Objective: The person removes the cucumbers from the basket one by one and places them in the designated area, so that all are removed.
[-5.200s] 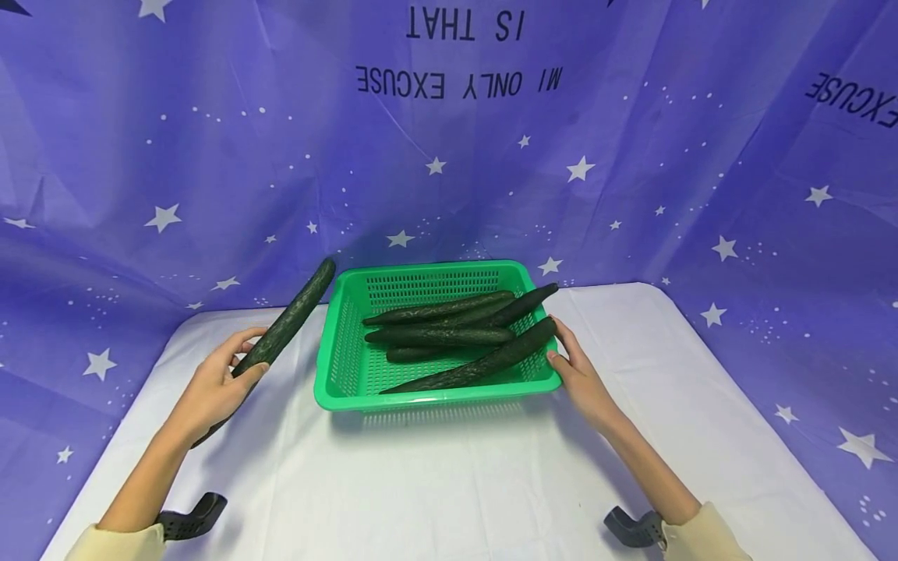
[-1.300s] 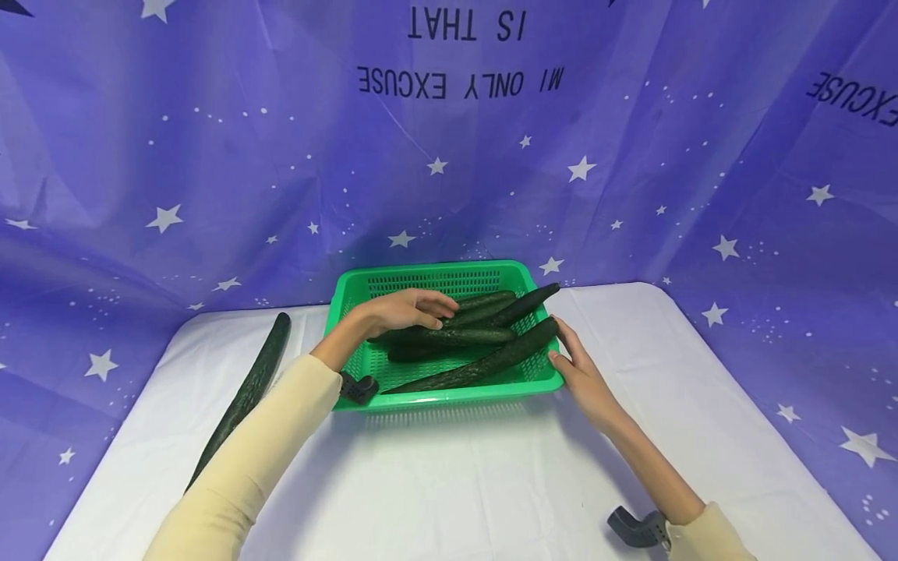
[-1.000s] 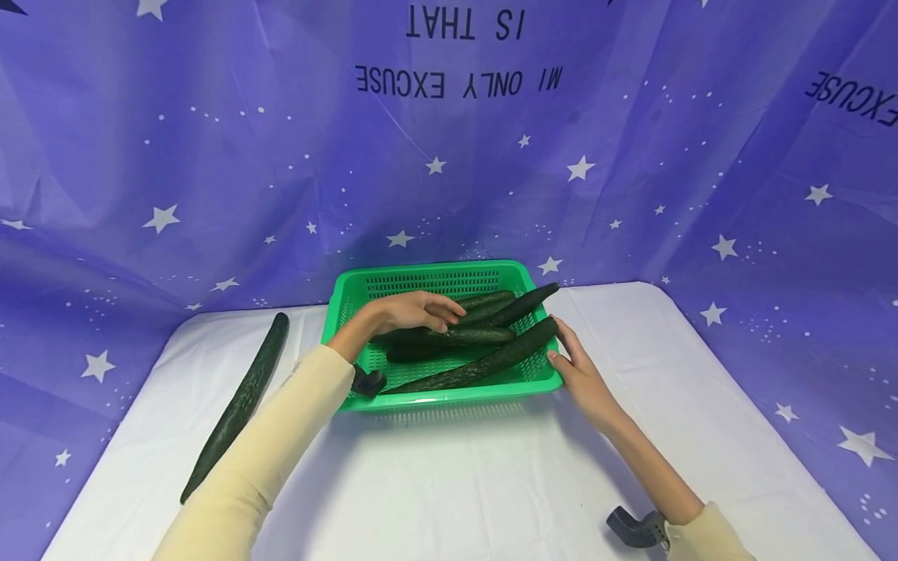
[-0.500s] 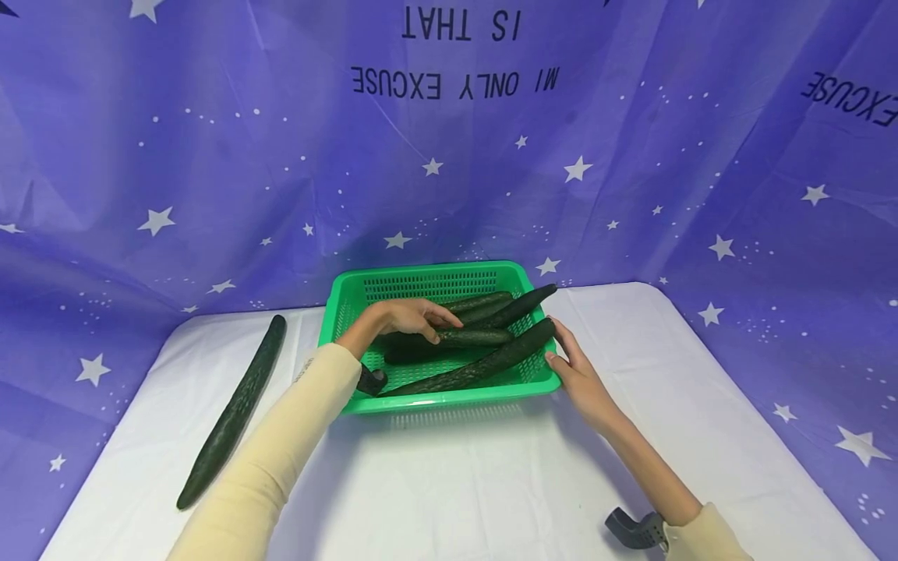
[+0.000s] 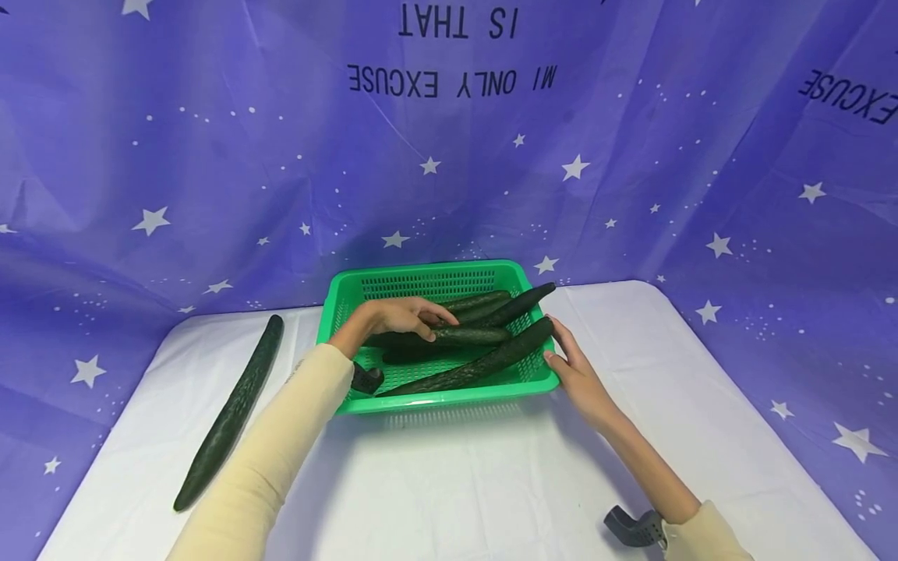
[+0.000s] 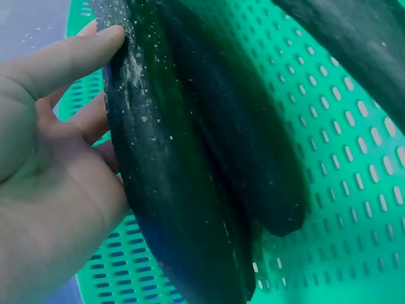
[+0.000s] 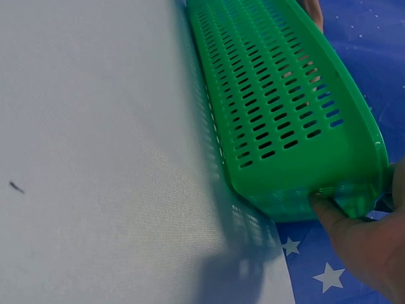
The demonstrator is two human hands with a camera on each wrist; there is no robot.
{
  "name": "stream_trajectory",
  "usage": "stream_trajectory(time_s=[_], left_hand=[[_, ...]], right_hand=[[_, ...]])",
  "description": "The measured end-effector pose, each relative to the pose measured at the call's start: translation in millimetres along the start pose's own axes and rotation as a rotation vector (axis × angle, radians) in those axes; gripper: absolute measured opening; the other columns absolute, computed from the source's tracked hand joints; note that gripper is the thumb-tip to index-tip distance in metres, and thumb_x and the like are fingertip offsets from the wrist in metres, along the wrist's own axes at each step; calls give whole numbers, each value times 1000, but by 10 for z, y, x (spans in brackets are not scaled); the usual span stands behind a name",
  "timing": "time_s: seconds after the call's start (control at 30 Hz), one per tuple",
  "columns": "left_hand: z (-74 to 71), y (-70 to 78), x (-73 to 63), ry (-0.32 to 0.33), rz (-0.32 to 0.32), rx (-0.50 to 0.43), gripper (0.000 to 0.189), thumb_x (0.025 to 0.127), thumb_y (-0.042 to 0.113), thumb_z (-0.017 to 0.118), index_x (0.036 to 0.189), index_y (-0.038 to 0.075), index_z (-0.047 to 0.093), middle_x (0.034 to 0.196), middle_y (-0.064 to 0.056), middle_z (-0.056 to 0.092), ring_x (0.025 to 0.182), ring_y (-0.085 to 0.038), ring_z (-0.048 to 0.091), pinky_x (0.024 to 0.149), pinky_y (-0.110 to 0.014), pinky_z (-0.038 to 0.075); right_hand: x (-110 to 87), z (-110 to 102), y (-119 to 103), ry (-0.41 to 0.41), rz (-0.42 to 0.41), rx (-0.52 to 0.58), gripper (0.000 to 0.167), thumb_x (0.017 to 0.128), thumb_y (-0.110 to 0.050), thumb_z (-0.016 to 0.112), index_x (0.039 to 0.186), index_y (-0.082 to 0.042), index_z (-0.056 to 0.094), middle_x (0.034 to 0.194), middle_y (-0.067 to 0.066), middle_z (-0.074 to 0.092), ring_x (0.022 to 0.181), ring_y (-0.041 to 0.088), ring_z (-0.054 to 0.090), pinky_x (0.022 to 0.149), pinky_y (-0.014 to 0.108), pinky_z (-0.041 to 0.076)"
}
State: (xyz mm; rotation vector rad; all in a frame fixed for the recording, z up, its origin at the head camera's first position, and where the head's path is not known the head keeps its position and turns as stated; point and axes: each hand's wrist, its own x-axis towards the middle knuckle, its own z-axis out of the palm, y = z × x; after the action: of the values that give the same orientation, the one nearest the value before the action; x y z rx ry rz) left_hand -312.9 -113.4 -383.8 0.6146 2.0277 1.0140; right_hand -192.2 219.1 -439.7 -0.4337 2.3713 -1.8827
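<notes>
A green slotted plastic basket (image 5: 449,400) holds several dark green cucumbers. My left hand (image 5: 400,318) reaches into it and grips a middle cucumber (image 5: 477,336). In the left wrist view the thumb lies on top of that cucumber (image 6: 158,164) while the other fingers curl round its far side, partly hidden. A second cucumber (image 6: 247,139) lies right beside it. At the basket's right end, my right hand (image 5: 578,382) grips the rim, thumb on the outer wall in the right wrist view. One long cucumber (image 5: 484,366) slants up to the rim by those fingers.
On the white-covered table (image 5: 449,483), a single cucumber (image 5: 231,421) lies left of the basket, beside the left sleeve. A purple star-printed cloth (image 5: 449,195) hangs behind and at both sides. Dark wrist mounts (image 5: 634,530) jut from the sleeves.
My left hand laid one cucumber on the table at left, then moved into the basket and closed its fingers on another. The right hand has stayed on the rim.
</notes>
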Motion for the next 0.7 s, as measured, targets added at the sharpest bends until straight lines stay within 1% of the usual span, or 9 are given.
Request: stream_trajectory(time_s=[0.1,0.3,0.47,0.6,0.7], left_hand=[[-39,22,-52,35,21,-16,51,97,1,62,145,17,55,160,-5,30,147,-27,25,115,-49,27],[-127,131,-201,115,126,-26,50,99,7,63,146,18,52,158,-3,34,145,-27,29,114,-50,28],[-202,230,-419,202,201,-17,50,99,11,62,147,17,50,154,-6,39,144,-27,32,113,-55,27],[-246,274,-600,287,227,-10,50,99,11,63,147,18,50,154,-6,40,143,-26,33,112,-56,28],[-252,295,-730,363,241,-14,50,99,11,63,147,19,51,155,-5,38,141,-25,35,111,-54,31]], right_hand=[[6,6,-8,0,3,1,59,109,-20,41,162,-17,15,166,5,9,149,27,9,99,16,37],[-4,4,-5,5,13,0,58,109,-18,40,161,-17,16,166,6,9,149,27,8,98,16,37],[3,17,-3,-6,0,21,57,109,-18,40,161,-17,16,165,6,9,149,29,10,98,17,39],[3,17,-4,-7,-4,15,57,109,-18,40,161,-18,17,165,5,10,148,29,12,98,18,39],[-7,7,-8,-6,-5,16,57,110,-18,40,161,-19,17,165,6,9,146,32,20,97,20,42]])
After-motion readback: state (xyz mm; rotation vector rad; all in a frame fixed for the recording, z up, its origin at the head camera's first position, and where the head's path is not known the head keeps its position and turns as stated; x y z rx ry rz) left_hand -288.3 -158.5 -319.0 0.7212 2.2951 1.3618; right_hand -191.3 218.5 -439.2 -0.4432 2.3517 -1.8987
